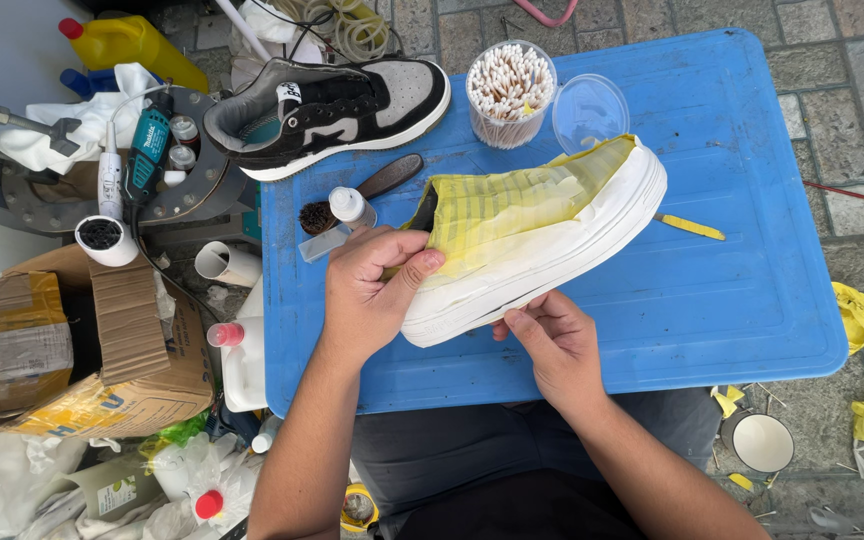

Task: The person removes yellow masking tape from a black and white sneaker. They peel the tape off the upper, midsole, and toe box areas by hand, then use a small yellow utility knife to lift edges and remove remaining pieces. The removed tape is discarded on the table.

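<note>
Blue table [752, 300] | both hands grip taped shoe [542, 235] | brown carton [102, 350] left

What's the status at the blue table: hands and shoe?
Left hand pinching taped shoe at heel. Right hand under its sole. Second shoe, brush behind, clear.

The blue table [752, 300] lies bare from three to five o'clock of the taped shoe [542, 230], apart from a yellow-handled tool [692, 227] at three. At twelve a tub of cotton swabs [509, 92] and its lid [590, 110] block passage. From ten to eleven stand a brush [362, 190], a small bottle [352, 207] and a black-and-grey sneaker [332, 110].
</note>
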